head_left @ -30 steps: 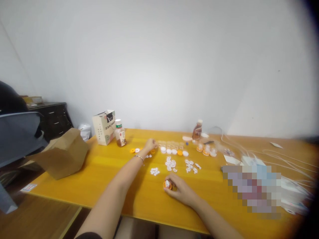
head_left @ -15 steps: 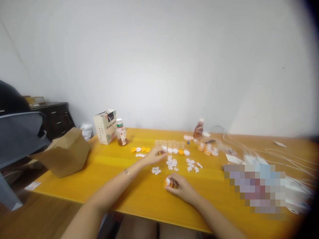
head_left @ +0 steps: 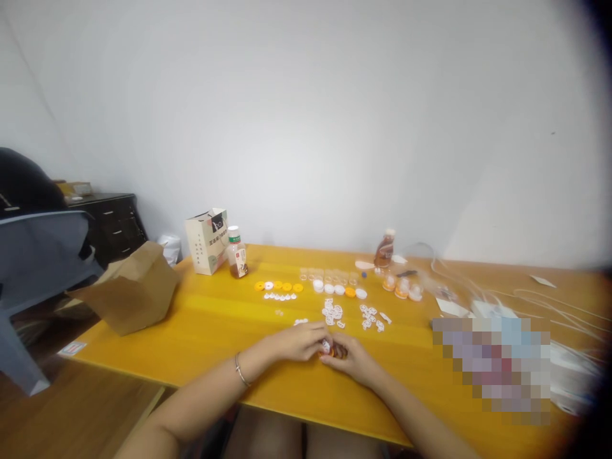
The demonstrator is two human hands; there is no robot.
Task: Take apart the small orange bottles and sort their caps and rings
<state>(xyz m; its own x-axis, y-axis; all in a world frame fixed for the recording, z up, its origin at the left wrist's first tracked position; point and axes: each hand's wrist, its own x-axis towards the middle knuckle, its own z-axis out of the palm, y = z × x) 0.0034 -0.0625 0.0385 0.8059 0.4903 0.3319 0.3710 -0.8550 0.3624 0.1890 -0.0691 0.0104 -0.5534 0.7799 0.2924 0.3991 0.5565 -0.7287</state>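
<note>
My right hand (head_left: 352,361) is closed around a small round orange cap-like part with a white piece (head_left: 326,346) on it, low over the near side of the table. My left hand (head_left: 303,342) meets it there, fingers bent together at the white piece; whatever is between the fingertips is hidden. Just beyond the hands lies a pile of white cut-out plastic pieces (head_left: 333,312), with a second white pile (head_left: 369,317) to its right. Small white discs (head_left: 300,321) are partly covered by my left hand.
Farther back are rows of orange discs (head_left: 287,287), small white pegs (head_left: 280,296), white lids (head_left: 339,290) and clear cups (head_left: 329,276). A paper bag (head_left: 206,245), a bottle (head_left: 236,255), a brown bottle (head_left: 384,250) and a cardboard box (head_left: 134,290) stand around. Cables (head_left: 535,303) lie right.
My left hand has come back from beside the row of lids to the part in my right hand. My right hand stays nearly in place. The view has shifted slightly.
</note>
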